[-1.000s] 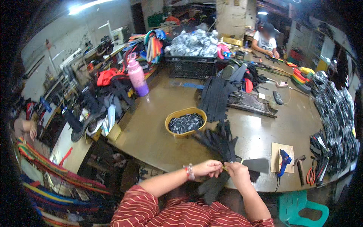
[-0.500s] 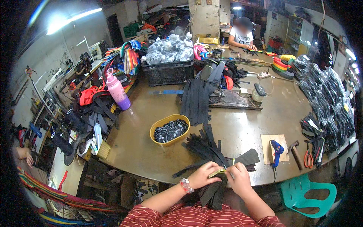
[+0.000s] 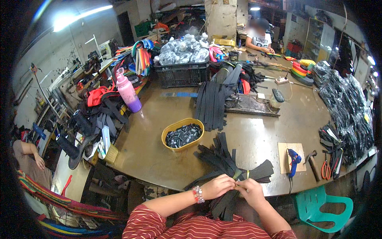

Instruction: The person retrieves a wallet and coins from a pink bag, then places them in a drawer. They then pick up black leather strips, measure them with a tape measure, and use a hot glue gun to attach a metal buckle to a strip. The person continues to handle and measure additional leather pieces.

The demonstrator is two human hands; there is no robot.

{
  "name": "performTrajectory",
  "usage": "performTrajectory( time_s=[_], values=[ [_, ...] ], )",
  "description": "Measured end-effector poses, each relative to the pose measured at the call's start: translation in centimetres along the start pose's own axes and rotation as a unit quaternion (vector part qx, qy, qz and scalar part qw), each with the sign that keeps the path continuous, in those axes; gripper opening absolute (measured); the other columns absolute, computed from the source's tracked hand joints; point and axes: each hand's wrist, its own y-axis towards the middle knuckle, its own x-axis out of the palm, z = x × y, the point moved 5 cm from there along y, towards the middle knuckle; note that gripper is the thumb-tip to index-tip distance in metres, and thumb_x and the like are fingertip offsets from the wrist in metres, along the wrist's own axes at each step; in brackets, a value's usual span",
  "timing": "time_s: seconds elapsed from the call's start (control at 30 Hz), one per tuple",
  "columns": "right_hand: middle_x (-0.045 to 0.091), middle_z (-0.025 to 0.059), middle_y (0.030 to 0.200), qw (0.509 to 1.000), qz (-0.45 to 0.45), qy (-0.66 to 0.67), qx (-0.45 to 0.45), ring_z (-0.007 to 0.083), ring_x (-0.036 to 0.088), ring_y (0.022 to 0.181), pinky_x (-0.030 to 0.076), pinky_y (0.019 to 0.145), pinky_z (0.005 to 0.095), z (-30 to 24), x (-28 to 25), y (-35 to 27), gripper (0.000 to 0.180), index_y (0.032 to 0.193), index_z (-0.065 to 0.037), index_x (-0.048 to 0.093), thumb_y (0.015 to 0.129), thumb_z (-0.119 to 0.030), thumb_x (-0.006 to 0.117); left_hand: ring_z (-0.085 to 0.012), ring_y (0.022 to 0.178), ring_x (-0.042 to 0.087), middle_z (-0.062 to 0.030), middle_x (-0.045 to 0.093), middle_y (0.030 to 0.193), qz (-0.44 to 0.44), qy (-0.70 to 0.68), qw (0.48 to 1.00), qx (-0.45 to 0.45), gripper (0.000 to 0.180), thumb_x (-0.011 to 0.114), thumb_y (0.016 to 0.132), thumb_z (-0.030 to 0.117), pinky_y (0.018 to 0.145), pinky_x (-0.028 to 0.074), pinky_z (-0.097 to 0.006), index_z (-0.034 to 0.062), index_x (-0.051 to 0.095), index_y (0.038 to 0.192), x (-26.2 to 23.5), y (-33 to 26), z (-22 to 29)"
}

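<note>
A bundle of black webbing straps (image 3: 223,157) lies at the table's near edge, its ends fanned out and one part hanging down over the edge (image 3: 223,205). A yellow-green tie (image 3: 237,174) goes round it. My left hand (image 3: 218,186), with a beaded bracelet at the wrist, is closed in a pinch at the tie. Against its fingertips, my right hand (image 3: 252,191) pinches at the same spot. The bit of tie between the fingertips is mostly hidden. Just right of the hands, a second fanned group of black straps (image 3: 260,171) has its own thin yellowish tie.
Beyond the bundle stands a yellow tub (image 3: 163,137) of small black pieces. To the right lie a blue glue gun (image 3: 293,161), a hammer (image 3: 314,167) and orange-handled scissors (image 3: 326,170). A pink-purple bottle (image 3: 128,92), black crate (image 3: 183,75) and green chair (image 3: 324,207) surround the work. A co-worker (image 3: 260,39) sits far off.
My left fingers have closed in toward my right fingertips. The yellowish strip that showed across my left fingers is now mostly hidden. The view has shifted slightly.
</note>
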Motion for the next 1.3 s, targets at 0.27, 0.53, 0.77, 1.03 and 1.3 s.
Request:
performTrajectory(
  time_s=[0.27,0.53,0.77,1.03,1.3],
  values=[
    [0.052,0.0137,0.085,0.991,-0.123,-0.027,0.04,0.0332,0.055,0.084,0.046,0.077,0.041,-0.2,1.6,-0.5,0.018,0.092,-0.001,0.057,0.085,-0.018,0.057,-0.0261,0.086,0.059,-0.0084,0.061,0.099,0.007,0.099,0.995,0.011,0.015,0.067,0.078,0.006,0.074,0.05,-0.035,0.0046,0.063,0.092,-0.2,-0.4,0.2],
    [0.063,0.0132,0.085,0.955,-0.17,0.209,0.127,0.025,0.062,0.082,0.047,0.075,0.0351,2.5,2.1,0.3,0.018,0.094,-0.001,0.062,0.087,-0.016,0.056,-0.0211,0.077,0.058,-0.0042,0.062,0.083,0.024,0.053,0.992,0.115,0.023,0.076,0.065,0.002,0.067,0.048,-0.03,0.0101,0.071,0.087,-0.1,1.0,1.8],
    [0.054,0.0109,0.076,0.996,0.018,0.089,0.017,0.0282,0.059,0.075,0.047,0.067,0.0367,1.6,0.3,-2.2,0.018,0.079,-0.004,0.059,0.081,-0.02,0.067,-0.0216,0.084,0.063,-0.0054,0.067,0.095,-0.065,-0.177,0.982,-0.022,0.008,0.064,0.08,0.007,0.077,0.047,-0.034,0.0073,0.069,0.086,-0.3,-1.8,0.3],
    [0.063,0.0104,0.071,0.852,0.022,0.428,0.301,0.0194,0.058,0.065,0.046,0.062,0.0286,2.9,4.5,-5.2,0.022,0.094,0.0,0.065,0.09,-0.021,0.06,-0.0214,0.084,0.062,-0.0032,0.067,0.097,-0.239,0.02,0.968,0.074,0.022,0.066,0.073,0.006,0.082,0.049,-0.034,0.0087,0.067,0.095,-0.1,-1.4,4.3],
    [0.057,0.0114,0.089,0.982,0.144,0.118,0.029,0.0242,0.058,0.082,0.047,0.073,0.0326,-0.6,4.1,-4.8,0.012,0.09,0.0,0.059,0.086,-0.011,0.063,-0.021,0.076,0.062,-0.0094,0.062,0.083,0.027,-0.05,0.983,-0.174,0.013,0.066,0.078,0.003,0.066,0.051,-0.03,0.0038,0.07,0.09,-2.1,0.6,3.5]
  ],
)
